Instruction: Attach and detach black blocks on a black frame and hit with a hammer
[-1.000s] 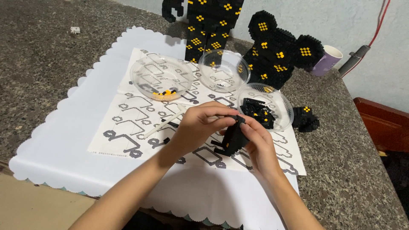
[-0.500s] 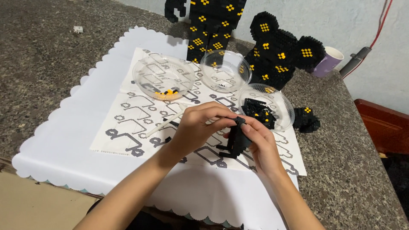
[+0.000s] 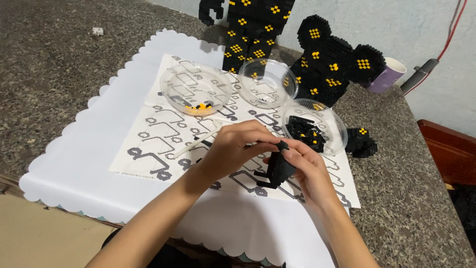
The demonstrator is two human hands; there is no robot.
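The head camera looks down at two hands meeting a little right of the middle of the frame. The right hand [image 3: 308, 171] is curled around a small black block piece [image 3: 278, 169] and holds it up off the paper. The left hand [image 3: 237, 149] is closed too, with its fingertips pinched at the top of that piece; something tiny may be between them, but it is too small to tell.

The block piece looks like many little bricks stuck together. If the left hand pushes too hard, I think some bricks could pop off. If the right hand grips too loosely, the piece could slip and drop.

Just above the right hand sits a clear bowl of black bricks [image 3: 314, 127]. It is very near, so a bump from a knuckle could tip it and spill the bricks. A thin white stick [image 3: 201, 141] lies just left of the left hand on the paper with drawings [image 3: 148, 144], and it could roll if nudged.

Farther up are an empty clear bowl [image 3: 268, 82] and a bowl with yellow bits [image 3: 196, 90]. At the top stand a black and yellow bear head [image 3: 331, 62] and a tall block body [image 3: 255, 30]. A purple cup [image 3: 386, 75] is at the upper right.
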